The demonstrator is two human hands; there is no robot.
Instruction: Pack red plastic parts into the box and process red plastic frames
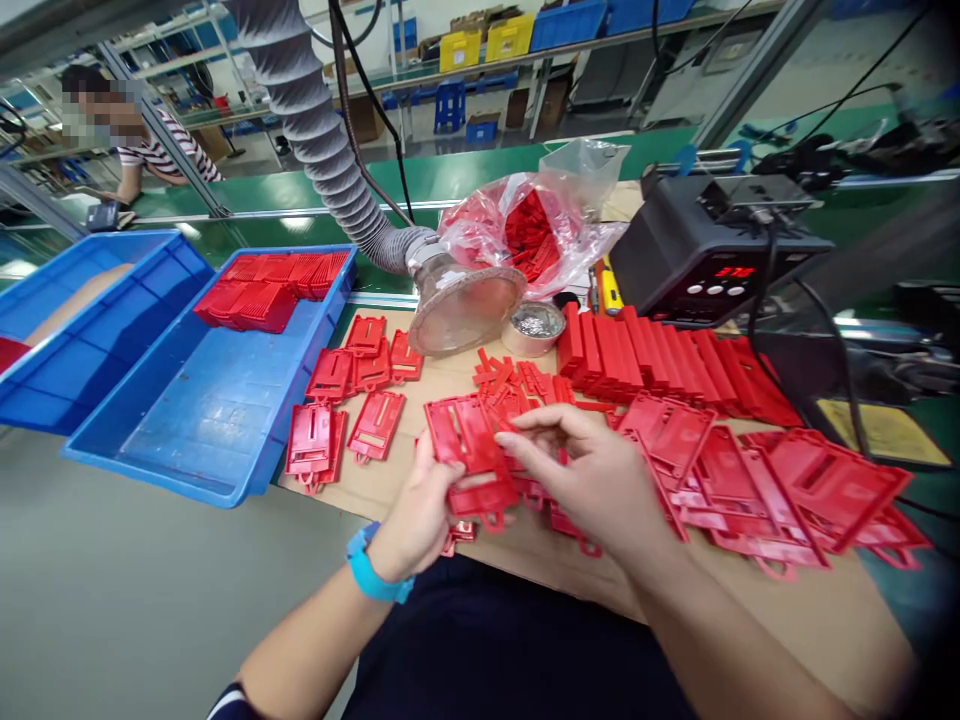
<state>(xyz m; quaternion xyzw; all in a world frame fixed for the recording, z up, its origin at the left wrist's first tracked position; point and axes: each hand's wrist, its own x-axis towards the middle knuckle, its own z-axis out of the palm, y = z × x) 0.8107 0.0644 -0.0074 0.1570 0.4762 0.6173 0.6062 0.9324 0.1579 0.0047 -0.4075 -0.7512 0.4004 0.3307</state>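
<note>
One red plate (481, 458) sits gripped in my left hand (421, 505); my right hand (589, 465) is at its right edge, hold unclear to me.

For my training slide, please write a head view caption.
Left hand holds a slotted red part; right hand at its edge, among similar parts.

Grey floor (127, 590) fills the lower left of the frame and shows again at upper centre, where a blue stool (450, 105) and a small blue crate (481, 127) stand near a long back table (420, 74) carrying yellow bins (459, 50) and blue bins (568, 22). A green table (277, 190) stretches across the upper middle, catching pale reflections of light, with slanting metal posts (161, 128) at upper left and upper right.
</note>
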